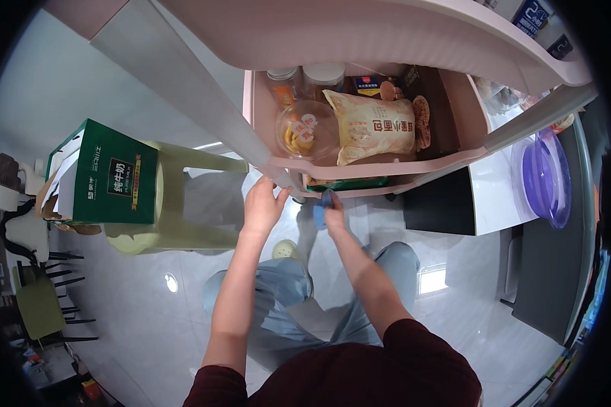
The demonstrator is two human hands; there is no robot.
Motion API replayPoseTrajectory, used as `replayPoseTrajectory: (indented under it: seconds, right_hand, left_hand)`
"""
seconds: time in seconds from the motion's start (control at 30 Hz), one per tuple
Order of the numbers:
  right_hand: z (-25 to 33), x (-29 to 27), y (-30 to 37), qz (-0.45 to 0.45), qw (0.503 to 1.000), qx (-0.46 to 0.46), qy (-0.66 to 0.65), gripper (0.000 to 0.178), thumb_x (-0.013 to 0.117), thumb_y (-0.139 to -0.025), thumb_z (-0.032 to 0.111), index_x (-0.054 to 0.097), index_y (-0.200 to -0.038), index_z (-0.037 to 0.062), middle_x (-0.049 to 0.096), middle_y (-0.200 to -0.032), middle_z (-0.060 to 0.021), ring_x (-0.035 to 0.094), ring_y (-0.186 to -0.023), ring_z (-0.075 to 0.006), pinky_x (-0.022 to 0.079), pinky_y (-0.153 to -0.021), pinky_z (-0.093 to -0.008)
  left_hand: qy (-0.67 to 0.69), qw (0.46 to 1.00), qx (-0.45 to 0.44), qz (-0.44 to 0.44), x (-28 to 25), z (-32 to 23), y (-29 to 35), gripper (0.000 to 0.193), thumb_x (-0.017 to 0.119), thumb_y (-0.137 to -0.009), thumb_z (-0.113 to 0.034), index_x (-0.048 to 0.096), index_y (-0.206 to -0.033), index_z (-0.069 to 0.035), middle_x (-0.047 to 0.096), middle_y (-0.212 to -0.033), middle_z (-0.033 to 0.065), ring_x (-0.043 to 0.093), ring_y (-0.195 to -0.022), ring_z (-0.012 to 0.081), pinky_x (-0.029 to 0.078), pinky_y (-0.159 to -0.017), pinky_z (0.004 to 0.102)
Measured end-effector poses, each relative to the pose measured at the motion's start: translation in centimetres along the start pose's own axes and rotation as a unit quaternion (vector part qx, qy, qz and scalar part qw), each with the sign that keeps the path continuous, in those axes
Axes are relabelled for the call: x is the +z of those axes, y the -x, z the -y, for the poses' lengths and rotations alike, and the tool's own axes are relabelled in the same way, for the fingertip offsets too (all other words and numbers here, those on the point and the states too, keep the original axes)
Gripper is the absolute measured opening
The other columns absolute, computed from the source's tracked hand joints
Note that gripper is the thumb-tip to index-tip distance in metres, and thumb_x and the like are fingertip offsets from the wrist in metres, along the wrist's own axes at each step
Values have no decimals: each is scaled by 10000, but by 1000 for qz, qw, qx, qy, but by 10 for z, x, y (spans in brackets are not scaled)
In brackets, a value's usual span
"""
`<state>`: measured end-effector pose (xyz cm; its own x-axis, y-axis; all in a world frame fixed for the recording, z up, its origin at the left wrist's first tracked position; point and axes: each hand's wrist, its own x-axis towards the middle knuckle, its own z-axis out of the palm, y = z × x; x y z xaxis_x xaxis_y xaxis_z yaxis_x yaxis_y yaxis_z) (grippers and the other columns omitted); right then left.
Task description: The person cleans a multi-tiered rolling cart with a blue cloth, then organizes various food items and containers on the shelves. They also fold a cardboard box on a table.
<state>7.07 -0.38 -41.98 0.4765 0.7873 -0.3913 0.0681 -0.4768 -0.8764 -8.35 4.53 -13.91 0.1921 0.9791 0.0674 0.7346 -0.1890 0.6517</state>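
Observation:
My left hand [263, 205] rests against the lower corner of a pink rolling cart, beside its pale post [207, 102]. The thumb is spread apart from the fingers, which look laid along the frame rather than wrapped round it. In my right hand [334, 216] a blue cloth [321, 216] is bunched, close to the front edge of the lowest tier [349, 191]. A green package [349, 183] shows inside that tier. Above it, the middle basket [360, 169] holds a yellowish bread bag [377, 127], a round clear tub [305, 132] and lidded jars [324, 76].
To the left, a green carton [115, 178] stands on a light green stool [132, 237]. At the right, a purple basin [546, 178] sits by a black-and-white cabinet [441, 200]. The cart's top tray [387, 30] overhangs the middle basket. My knees are bent beneath my arms.

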Motion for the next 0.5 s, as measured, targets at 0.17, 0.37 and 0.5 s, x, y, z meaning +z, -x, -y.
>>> replayPoseTrajectory:
  seconds: [0.17, 0.37, 0.5]
  right_hand:
    - [68, 14, 40, 66, 919, 133, -365, 550, 366, -880, -17, 391, -1414, 113, 513, -1276, -99, 526, -1118, -219, 409, -978, -341]
    - [138, 18, 82, 101, 935, 108, -323, 543, 370, -919, -30, 307, -1447, 79, 455, -1350, -105, 488, -1166, -194, 386, -994, -313]
    - [158, 31, 96, 120, 899, 124, -403, 544, 383, -935, -29, 262, -1461, 41, 386, -1407, -128, 442, -1227, -210, 370, -1012, -313]
  left_hand:
    - [12, 1000, 7, -7, -3, 7, 3, 272, 717, -803, -166, 619, -1016, -29, 671, -940, 131, 665, -861, 279, 514, -739, 384]
    - [56, 995, -70, 41, -10, -9, 0, 376, 686, -831, -313, 626, -1072, -31, 679, -1003, 148, 662, -934, 265, 501, -814, 369]
    - [78, 985, -120, 101, -24, -17, -1, 479, 602, -896, -379, 559, -1228, -37, 670, -1048, 177, 643, -1006, 292, 484, -870, 380]
